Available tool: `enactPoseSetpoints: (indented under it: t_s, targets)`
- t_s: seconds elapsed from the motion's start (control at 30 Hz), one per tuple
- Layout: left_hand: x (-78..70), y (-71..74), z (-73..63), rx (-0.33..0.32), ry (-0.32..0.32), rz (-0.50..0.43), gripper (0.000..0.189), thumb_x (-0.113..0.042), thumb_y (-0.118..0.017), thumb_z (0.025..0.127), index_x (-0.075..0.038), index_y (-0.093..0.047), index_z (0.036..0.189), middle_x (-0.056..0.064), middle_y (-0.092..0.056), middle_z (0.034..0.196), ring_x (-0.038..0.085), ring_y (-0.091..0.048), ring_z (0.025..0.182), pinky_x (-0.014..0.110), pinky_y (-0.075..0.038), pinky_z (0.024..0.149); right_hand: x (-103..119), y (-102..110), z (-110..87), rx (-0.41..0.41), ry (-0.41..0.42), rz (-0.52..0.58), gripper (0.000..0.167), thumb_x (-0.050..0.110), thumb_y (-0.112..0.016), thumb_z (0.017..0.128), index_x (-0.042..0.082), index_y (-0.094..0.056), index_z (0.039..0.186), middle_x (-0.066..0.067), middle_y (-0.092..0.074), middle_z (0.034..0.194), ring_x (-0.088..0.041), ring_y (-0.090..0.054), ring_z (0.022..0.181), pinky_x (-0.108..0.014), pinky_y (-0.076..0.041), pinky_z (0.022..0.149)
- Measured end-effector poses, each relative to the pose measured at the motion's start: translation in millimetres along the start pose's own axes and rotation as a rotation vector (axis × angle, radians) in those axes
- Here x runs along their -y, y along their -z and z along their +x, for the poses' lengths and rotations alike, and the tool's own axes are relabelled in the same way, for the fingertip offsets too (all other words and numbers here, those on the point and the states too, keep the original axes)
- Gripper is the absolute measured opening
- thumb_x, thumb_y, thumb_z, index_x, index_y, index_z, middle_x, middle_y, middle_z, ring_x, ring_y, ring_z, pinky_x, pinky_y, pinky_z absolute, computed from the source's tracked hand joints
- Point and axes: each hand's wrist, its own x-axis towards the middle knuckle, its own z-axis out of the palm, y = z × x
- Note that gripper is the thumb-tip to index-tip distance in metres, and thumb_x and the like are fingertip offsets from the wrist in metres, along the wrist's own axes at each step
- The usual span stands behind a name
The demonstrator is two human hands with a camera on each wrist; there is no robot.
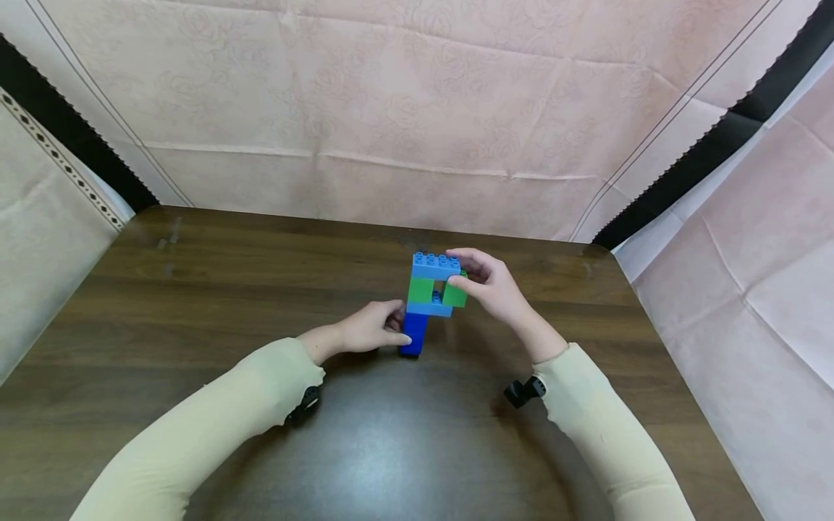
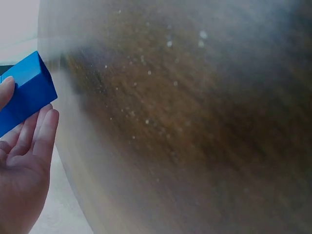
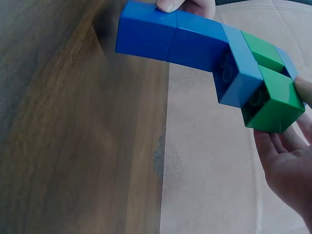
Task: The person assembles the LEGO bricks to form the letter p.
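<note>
A stack of toy building blocks stands on the table in front of the person. Its base is two dark blue blocks, one on the other. A lighter blue block lies across them and juts to the right. On it sit two green blocks with a gap between, bridged by another light blue block with studs up. The left hand pinches the dark blue base, thumb in front and fingers behind. At the upper right, the right hand grips the right green block between thumb and fingers.
The brown wooden table extends around the stack to a pale patterned cloth behind its far edge. Black strips run down the cloth corners on both sides. A black wrist device sits at the right cuff.
</note>
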Motion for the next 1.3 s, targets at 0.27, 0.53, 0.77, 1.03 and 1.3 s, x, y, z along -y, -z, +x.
enactPoseSetpoints:
  t_s: [0.27,0.53,0.77,1.03,1.3]
  targets:
    - [-4.2,-2.7,-1.8,0.006,0.011,-0.031,0.036,-0.025,-0.063,0.090,0.000,-0.052,0.113,0.010,-0.060,0.102,0.017,-0.056,0.092,0.032,-0.050,0.086,-8,-2,8.9,-0.105,-0.009,-0.009,0.036,0.018,-0.061,0.091,0.005,-0.058,0.125,-0.017,-0.061,0.120,-0.009,-0.057,0.098,-0.020,-0.048,0.082]
    - [-7.6,-3.8,-5.0,-0.026,0.021,-0.095,0.049,-0.023,-0.061,0.091,0.002,-0.044,0.129,0.011,-0.059,0.107,0.019,-0.056,0.096,0.034,-0.050,0.090,-12,-2,20.5,-0.190,-0.063,-0.006,0.034,0.018,-0.062,0.090,0.004,-0.061,0.121,-0.017,-0.063,0.113,-0.006,-0.058,0.093,-0.016,-0.048,0.080]
    - [-4.9,-2.5,-5.6,-0.007,-0.003,-0.173,0.095,-0.011,-0.074,0.079,-0.004,-0.010,0.148,0.016,-0.054,0.116,0.022,-0.058,0.102,0.035,-0.051,0.091,-19,-1,30.5,-0.241,-0.181,0.044,0.031,0.023,-0.065,0.088,0.003,-0.060,0.113,0.005,-0.063,0.095,-0.008,-0.057,0.089,-0.021,-0.047,0.079]
    - [-5.5,-7.8,-6.7,-0.036,-0.037,-0.101,0.101,-0.006,-0.074,0.078,-0.005,-0.002,0.149,0.015,-0.056,0.114,0.021,-0.059,0.099,0.034,-0.051,0.090,-29,-4,34.0,-0.207,-0.306,0.063,0.035,0.027,-0.063,0.090,0.002,-0.058,0.114,0.000,-0.063,0.098,-0.014,-0.054,0.093,-0.033,-0.046,0.082]
    - [-10.7,-13.1,-7.8,-0.081,0.004,-0.024,0.098,-0.015,-0.077,0.077,0.000,-0.011,0.148,0.018,-0.035,0.139,0.027,-0.050,0.115,0.038,-0.049,0.095,-38,-8,32.0,-0.112,-0.357,0.058,0.042,0.027,-0.059,0.092,0.005,-0.053,0.127,-0.014,-0.053,0.129,-0.026,-0.046,0.117,-0.041,-0.039,0.100]
